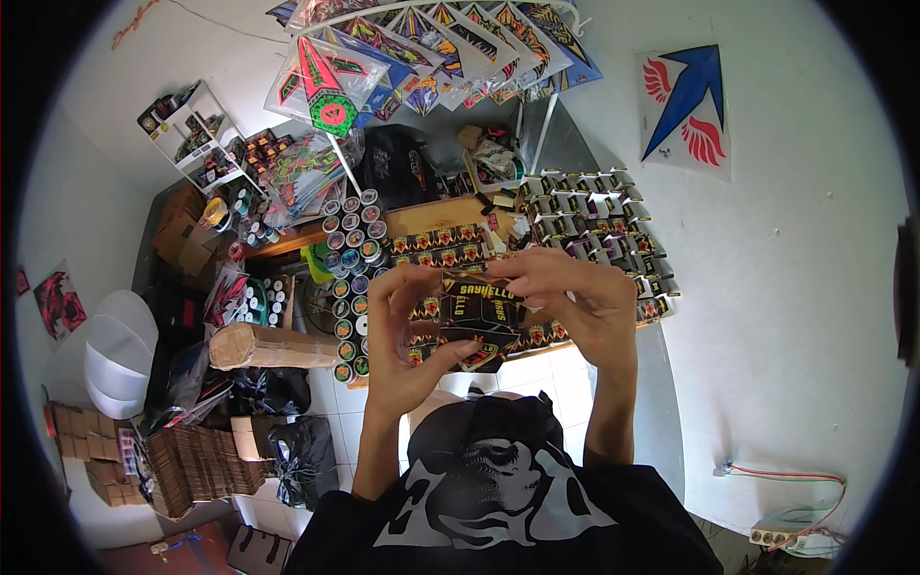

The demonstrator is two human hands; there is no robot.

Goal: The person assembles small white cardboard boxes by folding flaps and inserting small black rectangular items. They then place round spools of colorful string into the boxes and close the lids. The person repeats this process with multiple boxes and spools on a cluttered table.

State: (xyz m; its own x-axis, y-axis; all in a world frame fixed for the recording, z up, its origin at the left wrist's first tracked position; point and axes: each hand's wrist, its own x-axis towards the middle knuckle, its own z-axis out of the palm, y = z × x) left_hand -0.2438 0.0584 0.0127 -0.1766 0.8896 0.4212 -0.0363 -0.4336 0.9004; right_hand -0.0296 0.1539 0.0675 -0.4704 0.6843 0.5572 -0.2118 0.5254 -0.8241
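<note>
Gripping the dark printed box [470, 313] above the rows of small boxes [446, 237], the left hand [391, 350], curled round its side, and right hand [586, 305], fingers bent at its upper right edge, might crease its walls by pressing unevenly.

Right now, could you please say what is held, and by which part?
A black box: the left hand grips its left side, the right hand its upper right corner.

Black T-shirt [508, 558], large grey-white graphic print [498, 484] across front; black sleeves [656, 498]; left hand [402, 340], right hand [589, 311] bare.
</note>
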